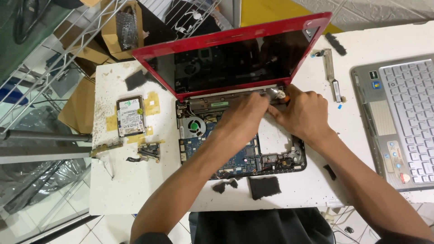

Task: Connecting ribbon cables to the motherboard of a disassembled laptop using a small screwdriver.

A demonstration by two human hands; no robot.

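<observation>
Item: red laptop (235,49), lid standing open, base stripped of its top cover and lying at the middle of a white table (135,190).

- Left hand (242,118): resting over the rear of the laptop base, just in front of the hinge line, fingers curling down onto the parts there; whether they are pinching anything cannot be told.
- Right hand (300,115): lying at the laptop's rear right corner, touching the left hand's fingertips; thumb and fingers are closing together at the hinge area, the thing between them being hidden.
- Motherboard (235,158): blue, showing inside the laptop base, under the left forearm.
- Cooling fan (194,126): sitting in the laptop's left rear corner.
- Hard drive (130,116): lying flat, left of the laptop, well apart.
- Small bracket parts (149,151): lying near the laptop's left edge.
- Black foam pieces (264,186): lying just in front of the laptop.
- Silver keyboard panel (400,117): lying right of the laptop.
- Hinge strip (332,74): lying between laptop and keyboard panel.
</observation>
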